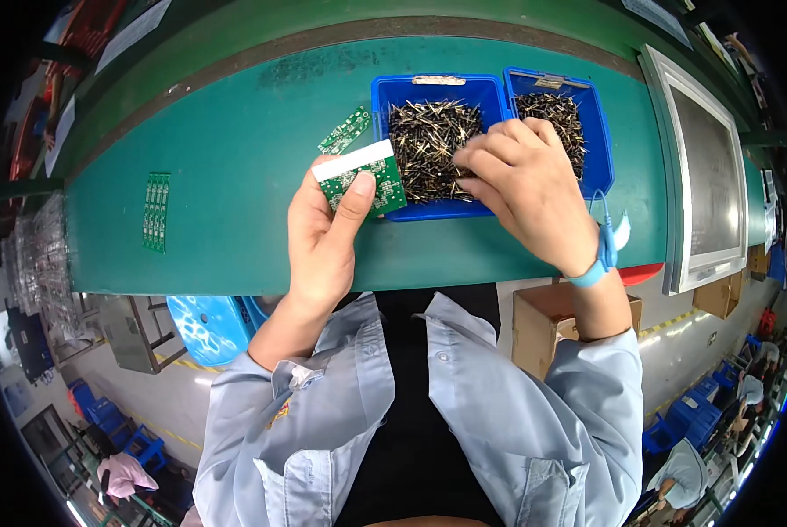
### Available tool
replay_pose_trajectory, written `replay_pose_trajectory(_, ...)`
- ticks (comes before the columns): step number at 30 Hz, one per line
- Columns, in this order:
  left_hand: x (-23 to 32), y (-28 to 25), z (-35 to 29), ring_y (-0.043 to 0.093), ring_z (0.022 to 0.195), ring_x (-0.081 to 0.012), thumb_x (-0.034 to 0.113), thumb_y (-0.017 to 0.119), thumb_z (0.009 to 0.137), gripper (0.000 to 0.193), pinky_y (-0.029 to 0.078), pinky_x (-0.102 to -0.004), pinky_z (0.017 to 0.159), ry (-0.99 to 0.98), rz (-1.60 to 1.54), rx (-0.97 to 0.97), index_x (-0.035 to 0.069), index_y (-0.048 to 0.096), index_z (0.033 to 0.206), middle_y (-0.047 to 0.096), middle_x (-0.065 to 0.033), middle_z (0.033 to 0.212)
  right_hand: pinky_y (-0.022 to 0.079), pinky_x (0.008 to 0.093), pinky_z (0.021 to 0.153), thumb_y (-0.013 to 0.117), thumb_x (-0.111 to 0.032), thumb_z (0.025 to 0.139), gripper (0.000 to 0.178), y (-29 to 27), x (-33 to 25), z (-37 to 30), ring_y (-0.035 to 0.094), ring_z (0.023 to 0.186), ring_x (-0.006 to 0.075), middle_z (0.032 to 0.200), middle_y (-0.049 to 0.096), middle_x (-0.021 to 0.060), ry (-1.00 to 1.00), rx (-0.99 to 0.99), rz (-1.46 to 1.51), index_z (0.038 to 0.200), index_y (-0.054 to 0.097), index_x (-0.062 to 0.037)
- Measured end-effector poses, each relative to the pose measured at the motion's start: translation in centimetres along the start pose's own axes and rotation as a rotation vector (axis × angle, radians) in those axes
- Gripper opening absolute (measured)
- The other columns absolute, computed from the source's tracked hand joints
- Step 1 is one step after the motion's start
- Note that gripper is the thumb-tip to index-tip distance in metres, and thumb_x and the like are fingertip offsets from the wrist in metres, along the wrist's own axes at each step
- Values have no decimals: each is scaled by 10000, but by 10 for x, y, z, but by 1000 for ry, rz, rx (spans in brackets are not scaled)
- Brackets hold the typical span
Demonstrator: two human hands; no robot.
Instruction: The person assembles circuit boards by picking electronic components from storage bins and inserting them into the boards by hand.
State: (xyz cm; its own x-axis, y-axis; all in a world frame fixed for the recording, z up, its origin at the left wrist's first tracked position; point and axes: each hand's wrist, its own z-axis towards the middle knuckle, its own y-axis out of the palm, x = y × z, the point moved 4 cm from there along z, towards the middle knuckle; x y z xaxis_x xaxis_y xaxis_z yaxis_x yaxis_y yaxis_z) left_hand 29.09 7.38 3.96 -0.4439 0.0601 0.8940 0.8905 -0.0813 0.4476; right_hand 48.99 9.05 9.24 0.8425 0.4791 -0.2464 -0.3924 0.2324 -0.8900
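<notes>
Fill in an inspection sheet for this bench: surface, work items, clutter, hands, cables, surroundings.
Surface: green bench top, dark scuffs toward the far edge.
Work items: green circuit board with a white strip along one edge; two blue bins of loose leaded components; green board pieces lying left of the bins.
Clutter: white-framed panel at the right end.
Hands: left hand grips the board, thumb on its face; right hand is over the left bin, grasp unclear.
Cables: thin blue cord at the right wristband; its far end cannot be traced.
Surroundings: blue stool, cardboard box, other people behind.
</notes>
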Motion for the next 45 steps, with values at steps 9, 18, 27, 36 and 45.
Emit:
replay_pose_trajectory(9,-7,-3,12,487,769,-94,47,493,842,254,395,-201,732,-86,101,45,-32,461,1081,529,-75,926,394,262,505,632,-142,707,206,27,9,-1,468,554,194,749,492,79,202,46,-183,865,561,-31)
replay_pose_trajectory(18,-15,-11,24,475,744,-89,40,527,822,196,391,-192,713,-98,327,-5,-42,521,1000,521,-63,915,397,283,517,616,-135,742,148,8,12,-23,482,569,194,804,506,75,336,175,-31,838,569,-32)
replay_pose_trajectory(27,-15,-10,25,507,697,-80,42,541,821,175,410,-173,663,-149,199,8,-48,543,971,570,-64,853,420,291,572,601,-119,758,229,2,76,-56,534,647,210,852,544,82,698,193,-352,968,537,-52)
replay_pose_trajectory(36,-10,-17,20,536,676,-81,37,538,823,183,425,-162,636,-97,220,123,-48,540,986,603,-79,826,392,300,679,589,-143,761,269,-5,58,-46,513,760,209,938,553,63,394,378,-336,1009,532,-56)
replay_pose_trajectory(45,15,-9,11,526,641,-88,54,549,820,221,428,-153,629,190,329,286,-46,514,1014,588,-71,806,323,350,827,520,-142,697,142,57,-35,10,456,777,194,789,511,67,-80,-153,-282,809,567,-70)
